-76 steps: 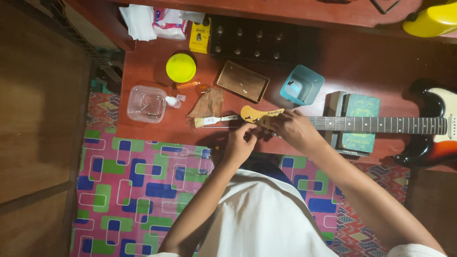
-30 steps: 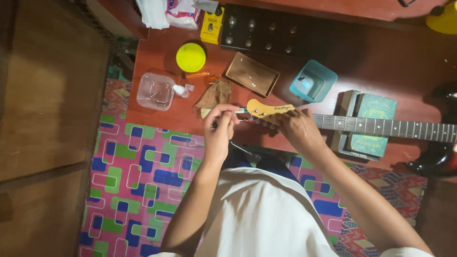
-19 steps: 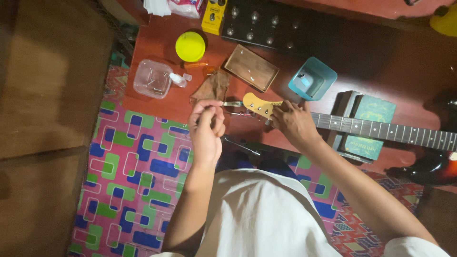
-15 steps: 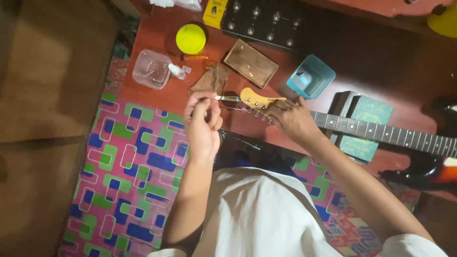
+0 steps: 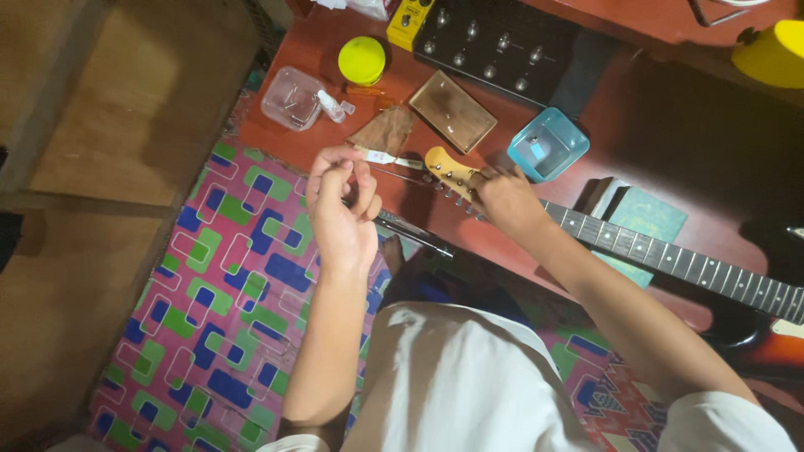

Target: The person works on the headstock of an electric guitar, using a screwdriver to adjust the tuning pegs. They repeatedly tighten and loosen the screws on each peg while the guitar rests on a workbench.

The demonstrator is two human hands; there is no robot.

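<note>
My left hand (image 5: 342,209) is raised over the near edge of the tabletop (image 5: 670,142), fingers curled and pinched together on something too thin to make out. My right hand (image 5: 502,197) lies across the guitar neck (image 5: 662,255) just behind the pale headstock (image 5: 444,167), fingers closed around it. The guitar lies flat along the tabletop, its neck running off to my right. Beyond the headstock sit a small wooden box (image 5: 452,110), a blue plastic tub (image 5: 548,144), a clear container (image 5: 291,98) and a yellow lid (image 5: 362,60). A patterned mat (image 5: 226,285) covers the floor below.
</note>
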